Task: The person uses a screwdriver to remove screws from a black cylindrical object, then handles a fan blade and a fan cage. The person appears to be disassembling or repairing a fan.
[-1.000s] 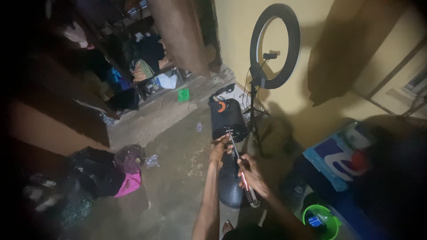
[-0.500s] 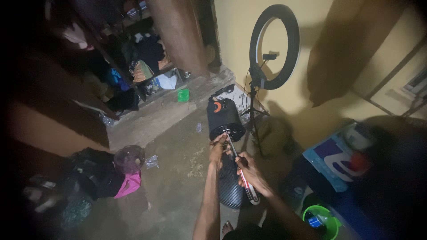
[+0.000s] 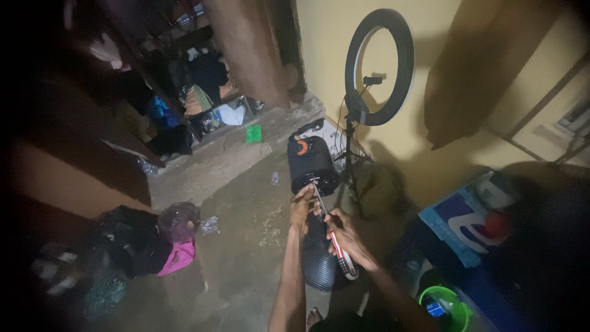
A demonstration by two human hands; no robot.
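A black drum-shaped speaker (image 3: 312, 161) with an orange mark lies on the concrete floor. A second black ribbed cylinder (image 3: 319, 265) lies right under my hands. My right hand (image 3: 349, 238) grips a screwdriver (image 3: 337, 246) by its red and white handle. The metal shaft slants up to the speaker's near edge. My left hand (image 3: 301, 206) pinches the shaft close to its tip, beside the speaker. The tip itself is hidden by my fingers.
A ring light on a tripod (image 3: 378, 67) stands by the yellow wall, just right of the speaker. A green bowl (image 3: 444, 304) and a blue and white bag (image 3: 462, 222) are at the right. Dark bags with pink cloth (image 3: 175, 255) lie left. A raised step (image 3: 221, 163) and cluttered shelves sit behind.
Both hands stay on the screwdriver at the speaker's edge, with only small shifts. The speaker has not moved.
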